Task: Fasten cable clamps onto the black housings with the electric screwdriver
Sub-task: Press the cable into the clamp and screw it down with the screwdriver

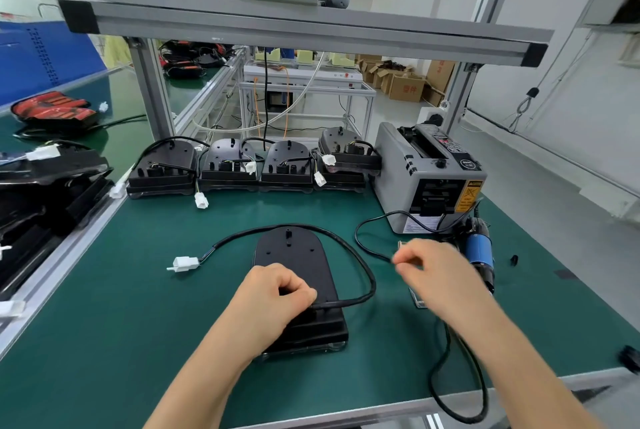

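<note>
Left hand gripped black cable on rounded black plastic housing; right hand pinched, contents unclear, blue electric screwdriver beyond its fingers likely needed next

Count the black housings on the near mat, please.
5 housings: four in a row at the back, left of the dispenser; one in front under the left hand. The rightmost may hide another. Left table not counted.
</note>
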